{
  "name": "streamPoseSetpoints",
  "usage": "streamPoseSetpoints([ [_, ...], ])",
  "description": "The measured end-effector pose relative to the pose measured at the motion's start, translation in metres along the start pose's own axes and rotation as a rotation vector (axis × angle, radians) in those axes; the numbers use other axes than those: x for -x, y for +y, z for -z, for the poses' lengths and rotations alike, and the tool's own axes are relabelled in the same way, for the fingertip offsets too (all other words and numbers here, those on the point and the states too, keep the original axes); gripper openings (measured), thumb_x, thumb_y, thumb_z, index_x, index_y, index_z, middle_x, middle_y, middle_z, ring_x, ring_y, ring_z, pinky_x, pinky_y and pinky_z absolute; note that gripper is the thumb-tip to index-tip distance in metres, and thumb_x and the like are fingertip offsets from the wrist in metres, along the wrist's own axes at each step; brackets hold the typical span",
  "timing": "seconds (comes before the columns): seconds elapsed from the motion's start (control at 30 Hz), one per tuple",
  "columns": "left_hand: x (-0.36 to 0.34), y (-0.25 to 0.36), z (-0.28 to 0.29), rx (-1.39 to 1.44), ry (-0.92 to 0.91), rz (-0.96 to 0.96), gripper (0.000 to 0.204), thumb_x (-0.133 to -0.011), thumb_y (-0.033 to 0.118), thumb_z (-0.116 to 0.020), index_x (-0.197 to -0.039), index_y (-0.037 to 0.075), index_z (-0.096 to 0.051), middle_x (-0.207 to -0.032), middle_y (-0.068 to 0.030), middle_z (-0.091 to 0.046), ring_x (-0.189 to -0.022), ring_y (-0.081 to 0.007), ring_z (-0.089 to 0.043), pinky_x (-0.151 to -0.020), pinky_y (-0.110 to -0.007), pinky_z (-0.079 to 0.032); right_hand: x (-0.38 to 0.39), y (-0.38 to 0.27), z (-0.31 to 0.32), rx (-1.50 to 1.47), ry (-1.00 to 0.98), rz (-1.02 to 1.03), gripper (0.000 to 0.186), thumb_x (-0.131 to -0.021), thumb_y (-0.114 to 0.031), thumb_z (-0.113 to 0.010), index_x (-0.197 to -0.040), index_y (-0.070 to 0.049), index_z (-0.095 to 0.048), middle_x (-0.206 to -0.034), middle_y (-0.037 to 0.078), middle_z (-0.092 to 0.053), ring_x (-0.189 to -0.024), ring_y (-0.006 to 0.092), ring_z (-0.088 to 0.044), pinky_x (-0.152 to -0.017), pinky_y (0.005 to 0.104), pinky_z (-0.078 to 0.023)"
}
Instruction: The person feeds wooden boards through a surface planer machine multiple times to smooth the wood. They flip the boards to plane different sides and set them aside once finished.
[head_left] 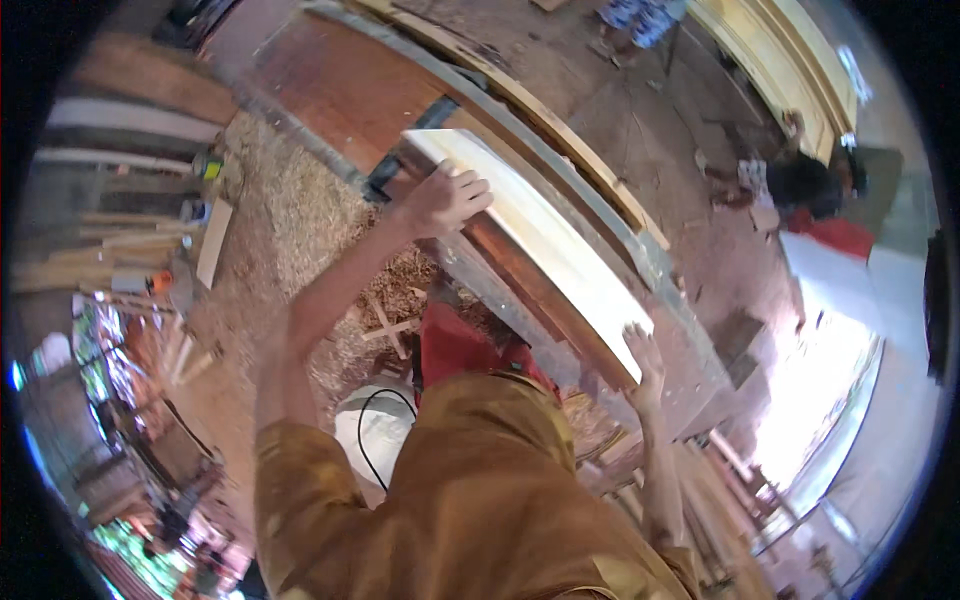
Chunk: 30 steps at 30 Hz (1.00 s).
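A long, thick wooden board (545, 235) with a pale upper face lies on a long machine bed (330, 85), whose far left stretch is reddish brown. A dark slot crosses that bed near the board's left end. My left hand (450, 203) is closed over the board's near edge towards that end, fingers curled on the pale face. At the opposite end, my right hand (644, 362) holds the board's corner, fingertips resting on top. The underside of the board and my left thumb are hidden.
Wood shavings (290, 190) cover the floor left of the bed, around a small wooden cross (388, 328). A white sack-like thing (375, 435) with a black cable lies by my body. Stacked lumber (110, 240) stands left. Another person (800, 185) is at the right, near a large panelled wooden piece (780, 60).
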<state>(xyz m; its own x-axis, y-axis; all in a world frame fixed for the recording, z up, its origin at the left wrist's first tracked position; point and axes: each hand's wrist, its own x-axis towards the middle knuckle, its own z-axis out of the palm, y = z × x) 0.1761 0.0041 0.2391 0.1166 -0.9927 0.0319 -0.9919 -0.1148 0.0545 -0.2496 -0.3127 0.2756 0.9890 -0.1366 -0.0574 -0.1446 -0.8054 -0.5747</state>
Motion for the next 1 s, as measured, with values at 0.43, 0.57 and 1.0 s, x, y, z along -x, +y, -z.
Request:
streamPoseSetpoints([
  [0.43,0.038,0.1,-0.158,0.376,-0.177,0.829,0.114,-0.084,0.062,-0.077,-0.169,0.016,-0.017,-0.172,-0.0272,-0.016,-0.158,-0.0517,-0.013,-0.121,-0.075,-0.014,0.075,0.071,-0.114,-0.132,0.075,-0.609,0.046,-0.087,-0.008,-0.072,-0.132,-0.004,-0.065,-0.138,0.019,-0.064,-0.123,0.0391,-0.062,-0.103,0.0495,-0.051],
  [0.57,-0.043,0.117,-0.181,0.392,-0.011,1.111,0.103,-0.092,0.062,-0.068,-0.17,0.023,-0.014,-0.171,-0.0313,-0.013,-0.155,-0.058,-0.015,-0.122,-0.075,-0.007,0.052,0.083,-0.145,-0.309,0.176,-0.894,0.047,-0.094,-0.039,-0.075,-0.112,0.003,-0.065,-0.099,0.028,-0.073,-0.089,0.044,-0.071,-0.084,0.0504,-0.057],
  [1.0,-0.039,0.031,-0.183,0.056,-0.06,1.254,0.085,-0.098,0.07,-0.052,-0.169,0.039,-0.018,-0.177,-0.0209,0.001,-0.154,-0.0635,0.003,-0.12,-0.078,-0.001,-0.036,0.046,-0.183,-0.26,0.061,-0.888,0.046,-0.09,-0.041,-0.08,-0.095,0.001,-0.062,-0.071,0.023,-0.069,-0.068,0.0441,-0.071,-0.065,0.0503,-0.054],
])
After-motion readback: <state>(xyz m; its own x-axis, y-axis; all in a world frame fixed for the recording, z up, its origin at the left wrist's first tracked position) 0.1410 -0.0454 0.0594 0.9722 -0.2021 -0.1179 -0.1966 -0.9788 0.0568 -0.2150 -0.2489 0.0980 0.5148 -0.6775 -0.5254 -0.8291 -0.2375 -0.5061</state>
